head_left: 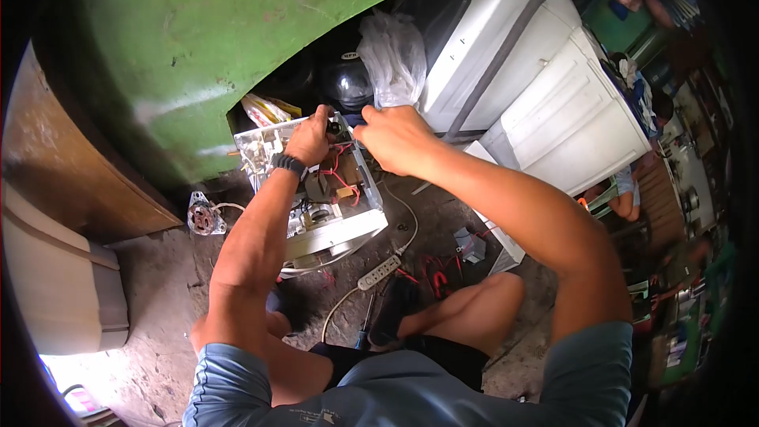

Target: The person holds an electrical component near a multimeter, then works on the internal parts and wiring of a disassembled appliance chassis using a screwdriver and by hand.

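Note:
An opened white appliance (336,231) stands on the floor before me, its inside showing red wires (341,160), a brown panel and several parts. My left hand (310,141), with a dark band at the wrist, reaches over it to the far edge. Its fingers are curled there, and what they grip is hidden. At the far right corner of the housing is my right hand (393,136), closed with the fingertips pinched together. Something small and dark blue shows beside those fingertips, too little of it to name.
Below the appliance lies a white power strip (379,272) with its cord. A small motor (206,216) sits left; a grey box with red leads (470,245) lies right. Behind are a clear plastic bag (393,55), a black helmet (346,83) and a large white appliance body (565,111).

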Demonstrator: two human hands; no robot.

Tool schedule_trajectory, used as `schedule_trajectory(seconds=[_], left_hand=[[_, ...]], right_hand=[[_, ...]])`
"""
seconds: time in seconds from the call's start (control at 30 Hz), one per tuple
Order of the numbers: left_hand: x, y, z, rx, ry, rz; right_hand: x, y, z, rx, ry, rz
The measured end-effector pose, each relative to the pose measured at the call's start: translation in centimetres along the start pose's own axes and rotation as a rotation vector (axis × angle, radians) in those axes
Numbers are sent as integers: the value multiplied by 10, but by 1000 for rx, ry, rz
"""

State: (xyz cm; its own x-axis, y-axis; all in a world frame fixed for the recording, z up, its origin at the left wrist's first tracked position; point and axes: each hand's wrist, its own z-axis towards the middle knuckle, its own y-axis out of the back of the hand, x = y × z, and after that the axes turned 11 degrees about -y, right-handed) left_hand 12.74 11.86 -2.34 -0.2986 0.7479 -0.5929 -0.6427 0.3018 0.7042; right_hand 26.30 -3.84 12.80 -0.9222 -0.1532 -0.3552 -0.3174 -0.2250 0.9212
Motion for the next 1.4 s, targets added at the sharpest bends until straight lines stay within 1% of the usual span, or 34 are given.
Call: schedule_trajectory(seconds=[0.07, 0.1, 0.13, 0.2, 0.23, 0.27, 0.33, 0.37, 0.43, 0.47, 0.53, 0.57, 0.6, 0.67, 0.7, 0.73, 0.8, 0.83, 0.97, 1.03, 1.13, 1.17, 1.2, 1.27, 1.3, 1.4], left_hand=[[8, -6, 1, 12, -94, 92], [5, -3, 0, 2, -150, 69], [4, -1, -1, 1, -150, 66], [-1, 4, 1, 43, -159, 63], [-3, 7, 1, 54, -157, 35], [-4, 10, 1, 79, -150, 32], [3, 10, 1, 39, -205, 16], [5, 9, 2, 43, -200, 17], [0, 15, 3, 58, -22, -94], [1, 15, 4, 59, -19, -85], [-3, 15, 5, -49, 28, -64], [-5, 17, 7, 6, 98, -65], [-2, 18, 6, 0, 101, -62], [6, 13, 6, 21, 13, -58], [6, 14, 5, 25, -57, -82], [6, 13, 6, 25, -61, -80], [3, 11, 5, 99, -174, 125], [7, 6, 5, 74, -180, 123], [10, 3, 4, 42, -190, 136], [10, 7, 4, -4, -173, 76], [12, 6, 5, -21, -139, 67], [8, 6, 4, -49, -123, 63], [9, 5, 3, -49, -127, 66], [10, 5, 5, -14, -223, 91], [7, 4, 3, -31, -214, 62], [15, -1, 5, -33, -223, 52]], right_hand=[[-10, 3, 6, 28, 21, 18], [-6, -3, 2, -56, 68, -4], [0, -5, -3, -86, 110, -98], [15, -6, -17, -68, 166, -190], [21, -6, -21, -28, 176, -188], [22, -5, -23, -29, 159, -210], [13, -5, -17, -61, 116, -147], [7, -6, -11, -33, 97, -99], [-7, -1, 4, 52, 80, -36], [-14, -1, 10, 79, 93, 26], [-28, 7, 17, 162, 134, 23], [-31, 5, 15, 168, 121, 29], [-28, 3, 15, 164, 126, 28], [-18, -3, 8, 86, 53, 47], [-11, -3, 6, -2, 78, 11], [-8, -4, 6, -5, 75, 10], [-2, -2, 7, 74, 63, -51], [-1, -2, 8, 50, 77, -49], [-5, -2, 20, 76, 113, -36], [-18, 8, 35, 133, 206, -22], [-34, 16, 45, 226, 217, 28], [-38, 16, 46, 255, 182, 37], [-36, 14, 43, 252, 180, 36], [-32, 7, 36, 184, 152, 39], [-24, 11, 32, 176, 149, -24], [-13, 3, 24, 111, 130, -31]])
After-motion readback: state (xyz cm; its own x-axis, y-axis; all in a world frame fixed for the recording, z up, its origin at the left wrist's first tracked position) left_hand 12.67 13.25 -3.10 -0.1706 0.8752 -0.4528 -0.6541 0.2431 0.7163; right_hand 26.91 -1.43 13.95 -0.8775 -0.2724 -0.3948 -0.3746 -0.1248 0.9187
